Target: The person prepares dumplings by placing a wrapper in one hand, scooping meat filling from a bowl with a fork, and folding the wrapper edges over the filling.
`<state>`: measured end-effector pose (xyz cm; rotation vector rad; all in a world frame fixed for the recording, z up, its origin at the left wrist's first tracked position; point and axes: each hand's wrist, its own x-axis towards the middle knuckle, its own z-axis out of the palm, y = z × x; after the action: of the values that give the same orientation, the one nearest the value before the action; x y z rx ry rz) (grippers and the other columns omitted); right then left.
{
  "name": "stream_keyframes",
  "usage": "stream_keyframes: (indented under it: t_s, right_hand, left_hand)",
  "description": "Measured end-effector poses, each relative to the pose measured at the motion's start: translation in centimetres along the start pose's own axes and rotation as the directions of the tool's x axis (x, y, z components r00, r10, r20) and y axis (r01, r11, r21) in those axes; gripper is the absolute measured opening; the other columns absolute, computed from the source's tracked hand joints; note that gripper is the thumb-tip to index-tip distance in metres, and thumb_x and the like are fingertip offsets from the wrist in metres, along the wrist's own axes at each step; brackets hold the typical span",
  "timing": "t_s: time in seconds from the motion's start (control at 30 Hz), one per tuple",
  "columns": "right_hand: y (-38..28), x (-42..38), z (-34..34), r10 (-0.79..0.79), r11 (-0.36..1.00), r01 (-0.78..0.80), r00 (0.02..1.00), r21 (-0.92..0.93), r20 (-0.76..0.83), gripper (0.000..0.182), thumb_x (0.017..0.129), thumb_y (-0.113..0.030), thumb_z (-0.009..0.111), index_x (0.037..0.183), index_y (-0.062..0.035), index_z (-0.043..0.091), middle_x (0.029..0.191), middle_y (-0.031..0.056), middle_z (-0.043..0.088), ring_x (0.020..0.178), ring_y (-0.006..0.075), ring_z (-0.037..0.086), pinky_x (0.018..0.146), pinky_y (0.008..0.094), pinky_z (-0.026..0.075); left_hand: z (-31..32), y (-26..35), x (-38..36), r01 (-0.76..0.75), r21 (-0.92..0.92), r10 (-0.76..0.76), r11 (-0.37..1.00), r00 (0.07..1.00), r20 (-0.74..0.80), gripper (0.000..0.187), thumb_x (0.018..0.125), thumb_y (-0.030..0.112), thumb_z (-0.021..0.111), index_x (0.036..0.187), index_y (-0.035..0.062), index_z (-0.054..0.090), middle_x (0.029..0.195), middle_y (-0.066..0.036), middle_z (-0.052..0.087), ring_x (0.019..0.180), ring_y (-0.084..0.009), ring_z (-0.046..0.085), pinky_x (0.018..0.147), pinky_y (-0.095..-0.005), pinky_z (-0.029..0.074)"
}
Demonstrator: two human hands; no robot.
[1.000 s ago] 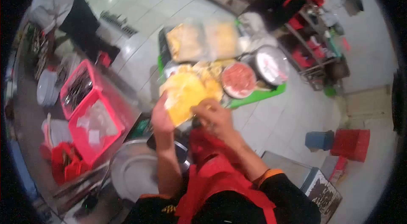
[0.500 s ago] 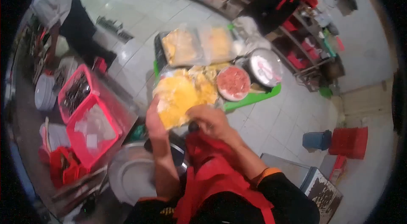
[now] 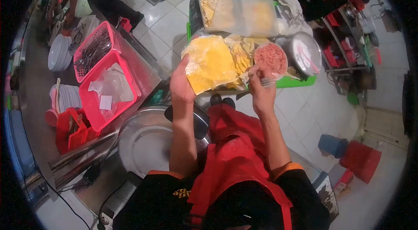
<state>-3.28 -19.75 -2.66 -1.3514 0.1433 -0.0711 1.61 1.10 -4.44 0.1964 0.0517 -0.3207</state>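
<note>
My left hand supports a flat, square stack of yellow dough wrappers along its left edge, with the fingers mostly hidden beneath. My right hand is closed on a fork, its tines showing at the right side of the fingers. Just beyond that hand is a round bowl of pink minced meat. Crumpled yellow wrapping lies between the wrappers and the bowl. A round metal pot with white contents and a pink-handled utensil stands to the right of the meat.
Under these things is a green tray or table. Clear plastic containers with yellow contents stand at its far side. To the left are a pink basket of cutlery, a pink tub, stacked plates and a large metal lid.
The view has shifted, so everything sits further right or lower. My right hand has moved from the wrappers' near edge to the meat bowl, where the fork now shows. The left hand still supports the wrappers.
</note>
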Motion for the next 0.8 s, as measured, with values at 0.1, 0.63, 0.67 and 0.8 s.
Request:
stream_keyframes:
  t_s: [0.1,0.63,0.67,0.8]
  right_hand:
    - [-0.1,0.6,-0.5,0.117,0.975,-0.106,0.992,0.194,-0.044,0.006,0.095,-0.010,0.059,0.099,-0.0095,0.055,0.070,-0.0087,0.043,0.054,0.0011,0.033,0.046,0.0199,0.024]
    - [0.2,3.5,-2.9,0.209,0.975,-0.180,0.944,0.131,-0.257,0.011,0.091,-0.008,0.061,0.102,-0.0080,0.058,0.075,-0.0064,0.050,0.053,0.0016,0.038,0.045,0.0196,0.028]
    - [0.2,3.9,-2.6,0.215,0.976,-0.199,0.938,0.087,-0.273,0.015,0.089,-0.007,0.063,0.103,-0.0066,0.058,0.079,-0.0039,0.054,0.058,0.0032,0.044,0.048,0.0195,0.033]
    - [4.5,6.1,-2.8,0.019,0.888,-0.104,0.982,-0.447,-0.190,0.039,0.077,-0.002,0.074,0.112,-0.0005,0.056,0.100,0.0087,0.059,0.090,0.0152,0.056,0.077,0.0270,0.047]
  left_hand:
    - [0.0,0.1,0.0,0.002,-0.006,-0.002,1.000,1.000,0.016,0.049,0.103,0.019,0.033,0.150,0.0077,0.028,0.150,-0.017,0.036,0.136,-0.0327,0.038,0.114,-0.0467,0.030]
    - [-1.4,3.7,-1.0,-0.175,-0.017,0.176,0.984,0.982,0.064,0.050,0.102,0.020,0.033,0.150,0.0070,0.025,0.151,-0.019,0.032,0.138,-0.0367,0.034,0.114,-0.0527,0.027]
    - [-1.3,3.7,-1.1,-0.184,-0.019,0.185,0.983,0.982,0.047,0.050,0.102,0.019,0.033,0.150,0.0070,0.025,0.151,-0.019,0.033,0.138,-0.0369,0.035,0.114,-0.0526,0.027]
    - [-1.4,3.6,-1.0,-0.169,-0.008,0.169,0.986,0.985,0.040,0.050,0.102,0.020,0.034,0.150,0.0060,0.026,0.150,-0.019,0.033,0.137,-0.0370,0.035,0.114,-0.0517,0.028]
